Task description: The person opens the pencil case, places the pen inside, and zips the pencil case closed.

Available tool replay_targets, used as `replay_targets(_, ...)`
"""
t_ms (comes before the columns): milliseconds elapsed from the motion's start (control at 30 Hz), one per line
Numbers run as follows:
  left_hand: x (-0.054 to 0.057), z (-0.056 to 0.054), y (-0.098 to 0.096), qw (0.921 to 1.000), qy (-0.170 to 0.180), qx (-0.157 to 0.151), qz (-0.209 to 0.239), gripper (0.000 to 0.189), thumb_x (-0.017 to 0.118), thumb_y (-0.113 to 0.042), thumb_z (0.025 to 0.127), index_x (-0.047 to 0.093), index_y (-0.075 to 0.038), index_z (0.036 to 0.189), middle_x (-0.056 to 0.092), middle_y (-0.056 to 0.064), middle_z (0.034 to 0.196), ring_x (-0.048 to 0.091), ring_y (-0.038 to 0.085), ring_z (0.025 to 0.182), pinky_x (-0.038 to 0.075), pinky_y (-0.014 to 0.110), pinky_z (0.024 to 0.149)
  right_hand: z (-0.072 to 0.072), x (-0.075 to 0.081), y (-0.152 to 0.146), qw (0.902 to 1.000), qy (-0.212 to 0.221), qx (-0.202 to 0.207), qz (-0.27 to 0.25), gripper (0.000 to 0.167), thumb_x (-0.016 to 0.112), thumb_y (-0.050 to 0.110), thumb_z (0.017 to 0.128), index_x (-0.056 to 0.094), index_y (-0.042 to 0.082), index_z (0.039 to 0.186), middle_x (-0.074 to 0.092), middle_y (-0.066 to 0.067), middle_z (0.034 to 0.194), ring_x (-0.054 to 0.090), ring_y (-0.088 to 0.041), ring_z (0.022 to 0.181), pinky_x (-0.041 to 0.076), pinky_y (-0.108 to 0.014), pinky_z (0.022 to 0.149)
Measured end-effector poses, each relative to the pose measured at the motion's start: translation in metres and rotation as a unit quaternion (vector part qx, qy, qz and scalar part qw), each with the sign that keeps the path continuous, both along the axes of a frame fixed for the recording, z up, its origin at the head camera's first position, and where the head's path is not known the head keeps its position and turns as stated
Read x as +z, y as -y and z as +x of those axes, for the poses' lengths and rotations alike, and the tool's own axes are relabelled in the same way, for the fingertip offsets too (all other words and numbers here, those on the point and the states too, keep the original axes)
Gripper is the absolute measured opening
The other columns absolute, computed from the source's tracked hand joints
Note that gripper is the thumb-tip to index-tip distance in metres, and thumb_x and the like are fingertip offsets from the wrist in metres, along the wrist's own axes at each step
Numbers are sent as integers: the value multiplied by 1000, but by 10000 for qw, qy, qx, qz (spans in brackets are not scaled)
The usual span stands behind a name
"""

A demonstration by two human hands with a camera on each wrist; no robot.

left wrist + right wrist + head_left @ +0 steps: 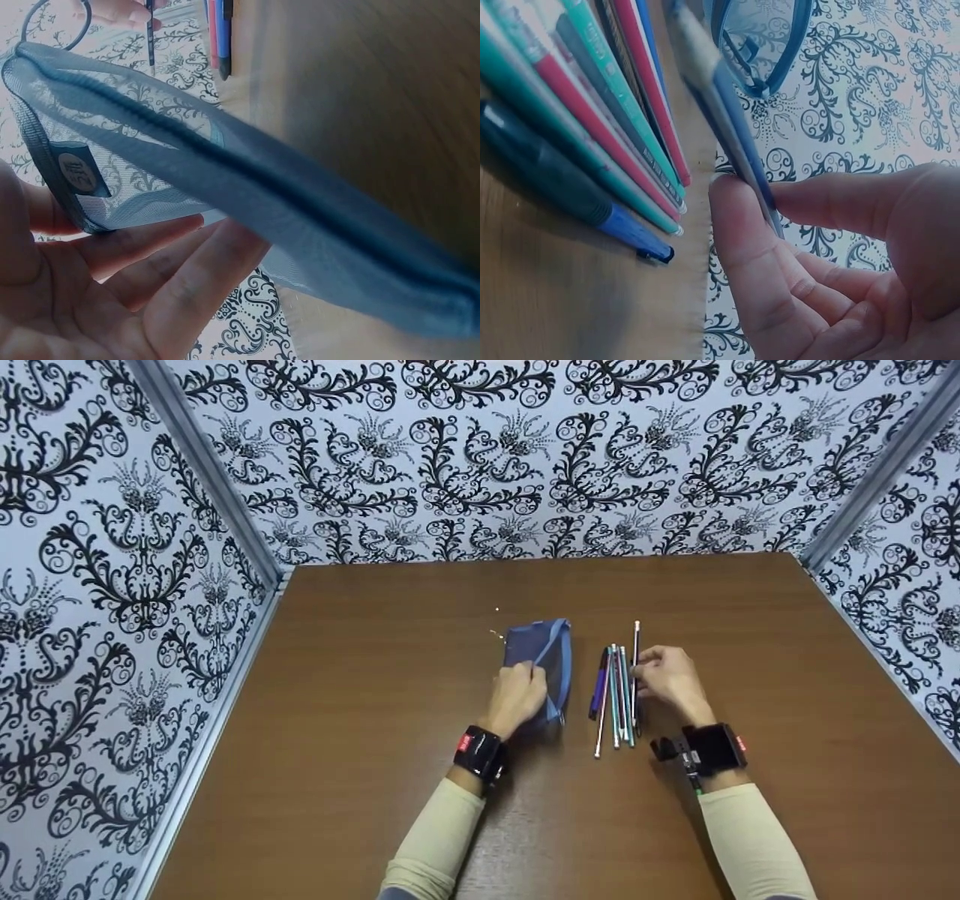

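Note:
My left hand (517, 697) grips the near-left side of a blue mesh zip pouch (529, 641). In the left wrist view the pouch (300, 217) is tilted, its zipper edge running diagonally and its mouth parted, with a small dark label (79, 169) on its mesh. My right hand (670, 679) pinches a dark pencil (739, 135) between thumb and fingertip. That pencil stands at the right side of a row of several pencils (615, 697), some teal and some red, lying on the table. A blue-and-black pen (599, 690) lies at the row's left side, nearest the pouch.
The brown wooden table (360, 675) carries all of this. Patterned panels (480, 457) enclose it at the back and sides, with grey posts at the corners. Tiny bright specks (496, 634) show just left of the pouch. Each wrist wears a black camera band (716, 748).

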State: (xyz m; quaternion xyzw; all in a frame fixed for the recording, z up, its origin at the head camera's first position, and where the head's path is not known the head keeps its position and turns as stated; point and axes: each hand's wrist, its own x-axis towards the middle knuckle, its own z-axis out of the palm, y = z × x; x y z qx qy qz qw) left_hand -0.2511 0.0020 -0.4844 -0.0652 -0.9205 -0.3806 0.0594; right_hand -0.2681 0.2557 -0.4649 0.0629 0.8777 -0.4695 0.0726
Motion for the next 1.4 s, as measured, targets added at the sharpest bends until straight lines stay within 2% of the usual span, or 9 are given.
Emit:
replay_targets(167, 0, 0, -1, 10000, -5, -14, 5, 30, 44, -23, 98, 60, -9, 76, 68, 17, 83, 68, 34, 80, 51, 44, 71, 1, 1, 3, 10000, 22, -11, -12, 40, 60, 5, 94, 50, -12, 130, 61, -32, 119, 70, -33, 87, 58, -33, 72)
replay_targets(333, 0, 0, -1, 10000, -8, 3, 21, 31, 45, -23, 98, 60, -9, 75, 68, 17, 83, 68, 34, 79, 51, 44, 71, 1, 3, 7, 10000, 43, -30, -48, 42, 60, 5, 94, 49, -12, 131, 61, -31, 120, 70, -27, 83, 58, -34, 73)
replay_targets(567, -1, -1, -1, 9998, -148, 5, -140, 30, 45, -20, 98, 63, -4, 80, 71, 22, 93, 69, 41, 90, 52, 50, 75, -1, 3, 13, 9996, -205, -2, -201, 38, 61, 4, 93, 52, -15, 125, 66, -28, 108, 68, -13, 67, 58, -33, 68)
replay_targets(667, -1, -1, -1, 9998, -142, 18, -152, 30, 45, -21, 98, 63, -4, 81, 71, 22, 93, 69, 41, 89, 52, 50, 75, -2, 4, 16, 9996, -151, -35, -224, 37, 61, 4, 93, 53, -14, 125, 66, -28, 109, 67, -11, 66, 58, -31, 68)
replay_targets(967, -1, 0, 0, 9998, -146, 25, -116, 30, 45, -22, 98, 60, -6, 77, 70, 20, 88, 69, 39, 85, 53, 48, 72, -5, 6, 30, 9981, -244, -75, -557, 38, 63, 2, 91, 52, -16, 123, 64, -33, 112, 67, -11, 62, 57, -26, 62)
replay_targets(1133, 0, 1, 0, 9999, -90, 23, -106, 29, 46, -22, 98, 59, -7, 77, 70, 20, 88, 69, 39, 86, 52, 49, 72, -6, 6, 34, 9977, -290, -105, -600, 39, 64, 3, 91, 53, -15, 123, 66, -32, 109, 66, -10, 57, 57, -27, 61)
replay_targets(1400, 0, 1, -1, 9999, -136, 4, -90, 30, 45, -22, 97, 59, -8, 75, 70, 20, 91, 69, 39, 88, 53, 48, 74, -5, 7, 34, 9956, -379, -132, -851, 41, 63, 1, 91, 49, -18, 125, 64, -28, 106, 67, -12, 61, 58, -28, 63)
